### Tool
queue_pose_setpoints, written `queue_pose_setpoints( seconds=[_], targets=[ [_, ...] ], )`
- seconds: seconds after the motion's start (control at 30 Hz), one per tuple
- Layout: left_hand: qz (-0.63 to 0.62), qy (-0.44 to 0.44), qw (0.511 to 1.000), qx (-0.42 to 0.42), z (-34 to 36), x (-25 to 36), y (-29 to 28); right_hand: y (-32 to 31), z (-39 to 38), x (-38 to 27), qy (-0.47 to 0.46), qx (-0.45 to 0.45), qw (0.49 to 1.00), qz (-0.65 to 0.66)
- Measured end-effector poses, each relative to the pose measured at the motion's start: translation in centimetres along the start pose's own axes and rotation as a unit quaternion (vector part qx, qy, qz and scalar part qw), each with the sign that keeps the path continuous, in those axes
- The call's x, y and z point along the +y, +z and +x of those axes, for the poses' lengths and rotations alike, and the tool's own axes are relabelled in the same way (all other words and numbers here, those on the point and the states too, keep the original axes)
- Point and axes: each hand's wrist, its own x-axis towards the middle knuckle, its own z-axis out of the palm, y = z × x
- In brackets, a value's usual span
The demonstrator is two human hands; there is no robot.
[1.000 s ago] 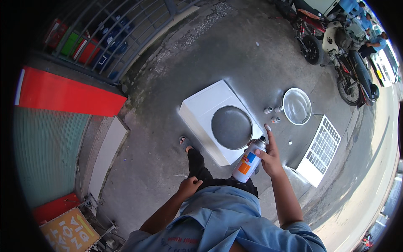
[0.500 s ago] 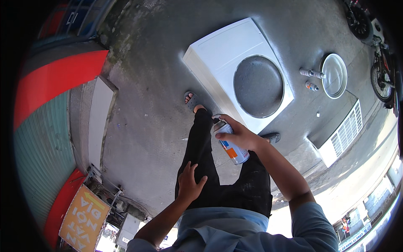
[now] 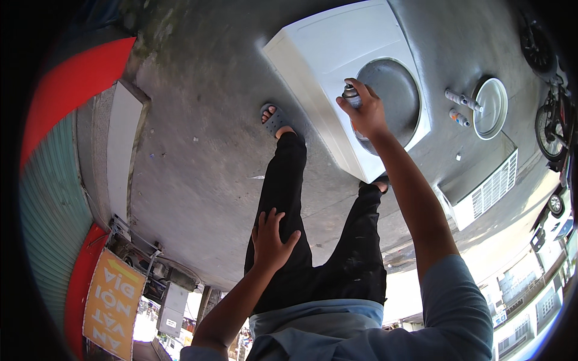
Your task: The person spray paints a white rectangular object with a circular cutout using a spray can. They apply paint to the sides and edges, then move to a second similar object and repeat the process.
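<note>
My right hand (image 3: 369,115) is wrapped round a spray paint can (image 3: 351,95), the index finger at its nozzle. Hand and can are over a white appliance panel (image 3: 337,54) with a large round opening, and they hide part of the opening's left rim. The panel lies on the ground ahead of my feet; grey concrete shows through its hole. My left hand (image 3: 273,245) holds nothing, its fingers spread near my left thigh.
Several spray cans (image 3: 459,117) lie to the right, beside a round white ring-shaped part (image 3: 501,108). Nearer on that side is a white piece with a grille (image 3: 495,189). Motorbikes (image 3: 549,129) stand at the far right. A yellow sign (image 3: 114,304) is at the lower left.
My right hand has moved forward and right with the spray can, from above my legs to over the panel. My left hand stays near my thigh. The view has shifted slightly.
</note>
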Motion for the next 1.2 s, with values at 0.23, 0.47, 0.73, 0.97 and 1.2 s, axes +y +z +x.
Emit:
queue_pose_setpoints(
  seconds=[0.23,0.47,0.73,0.97,1.2],
  targets=[
    [-0.027,0.001,1.000,0.015,0.2,-0.2,-0.1,1.3,7.6,0.1,-0.067,0.078,0.994,0.023],
    [-0.011,0.004,1.000,0.027,0.1,0.3,1.1,1.3,6.7,-0.6,-0.038,0.028,0.999,0.002],
    [0.024,0.005,1.000,0.018,0.2,1.3,1.5,-0.7,-2.8,1.0,0.023,-0.050,0.998,-0.013],
    [0.037,0.018,0.999,0.024,0.4,1.5,2.4,-3.4,-9.5,4.6,0.136,-0.078,0.988,0.003],
    [0.072,0.034,0.996,0.047,0.4,1.7,2.8,-5.1,-7.6,7.1,0.170,0.002,0.985,0.043]
  ],
)
